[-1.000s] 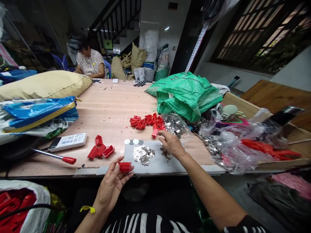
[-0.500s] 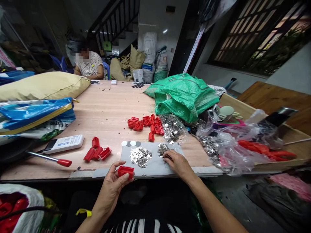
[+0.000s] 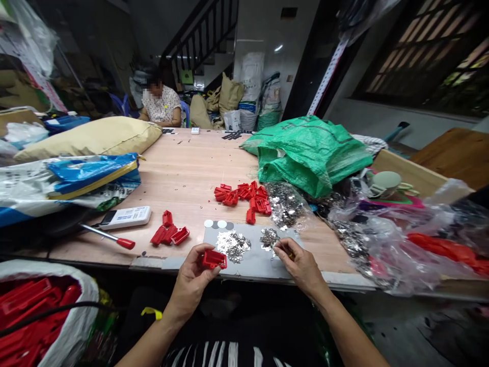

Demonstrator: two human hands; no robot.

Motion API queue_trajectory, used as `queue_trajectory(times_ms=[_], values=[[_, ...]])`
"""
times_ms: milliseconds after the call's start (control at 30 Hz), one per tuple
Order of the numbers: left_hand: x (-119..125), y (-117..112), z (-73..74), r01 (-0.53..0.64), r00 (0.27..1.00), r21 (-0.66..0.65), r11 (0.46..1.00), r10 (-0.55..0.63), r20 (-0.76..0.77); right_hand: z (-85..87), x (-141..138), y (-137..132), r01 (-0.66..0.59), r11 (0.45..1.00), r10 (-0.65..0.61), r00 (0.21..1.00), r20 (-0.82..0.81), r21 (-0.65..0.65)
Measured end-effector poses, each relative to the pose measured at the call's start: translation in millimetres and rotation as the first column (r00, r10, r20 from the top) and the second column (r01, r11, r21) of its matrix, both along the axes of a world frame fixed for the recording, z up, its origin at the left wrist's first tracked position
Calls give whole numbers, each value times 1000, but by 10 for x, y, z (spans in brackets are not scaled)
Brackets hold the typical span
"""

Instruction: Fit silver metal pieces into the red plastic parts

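Observation:
My left hand [image 3: 194, 275] is closed on a red plastic housing [image 3: 214, 259], its hollow side tilted up, at the table's front edge. Small metal bits seem to lie inside it. To the right, my right hand [image 3: 301, 262] has its thumb and fingertips pinched together beside a small heap of metal parts [image 3: 269, 238]. A yellowish bit shows between its fingers, too small to name. Between the hands a larger pile of flat shiny metal pieces [image 3: 234, 245] lies on a grey mat [image 3: 252, 270]. Several red housings [image 3: 170, 234] rest left of the mat.
More red housings [image 3: 244, 196] lie behind the mat, beside a clear bag of metal parts [image 3: 286, 204] and a green sack [image 3: 309, 148]. At left are a lever with a red grip [image 3: 126, 243], a white device [image 3: 132, 216] and sacks [image 3: 99, 135]. A person [image 3: 162, 104] sits across the table.
The view has swung left, shifting the scene rightward. My left hand has tilted the red housing. My right hand has drawn slightly back from the small metal heap, its fingers still pinched.

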State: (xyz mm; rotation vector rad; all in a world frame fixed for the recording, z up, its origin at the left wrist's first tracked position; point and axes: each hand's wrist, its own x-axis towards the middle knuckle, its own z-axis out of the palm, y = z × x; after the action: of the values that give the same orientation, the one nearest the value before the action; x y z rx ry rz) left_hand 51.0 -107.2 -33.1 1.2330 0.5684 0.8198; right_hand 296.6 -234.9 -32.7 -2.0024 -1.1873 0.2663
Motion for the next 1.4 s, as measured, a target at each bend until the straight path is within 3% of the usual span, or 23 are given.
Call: queue_trajectory(times_ms=[167, 333, 400, 500, 567, 667, 800, 967, 1400], values=[[-14, -11, -2, -47, 997, 251, 967, 60, -44, 93, -317, 83, -113, 992, 124, 949, -290, 56], [-10, -26, -6, -34, 999, 327, 944, 45, -27, 169, -664, 180, -180, 979, 202, 930, -306, 101], [-7, -26, 28, -27, 999, 264, 964, 37, -32, 205, -761, 218, -193, 974, 219, 936, -276, 120], [-7, -24, 98, 68, 997, -59, 996, -66, 45, 267, -859, 277, -210, 965, 243, 939, -242, 155], [-14, -25, 131, 184, 977, -302, 935, -139, 164, 307, -899, 319, -235, 956, 271, 938, -216, 176], [-29, -33, 133, 290, 946, -482, 827, -171, 276, 352, -926, 382, -294, 934, 327, 932, -157, 204], [-35, -55, 89, 357, 923, -570, 740, -185, 337, 373, -914, 442, -357, 911, 381, 921, -88, 204], [-25, -84, 54, 388, 915, -621, 681, -204, 348, 358, -864, 459, -429, 885, 434, 901, 14, 180], [-6, -110, 30, 412, 908, -676, 611, -212, 361, 381, -790, 448, -562, 816, 532, 822, 203, 137]])
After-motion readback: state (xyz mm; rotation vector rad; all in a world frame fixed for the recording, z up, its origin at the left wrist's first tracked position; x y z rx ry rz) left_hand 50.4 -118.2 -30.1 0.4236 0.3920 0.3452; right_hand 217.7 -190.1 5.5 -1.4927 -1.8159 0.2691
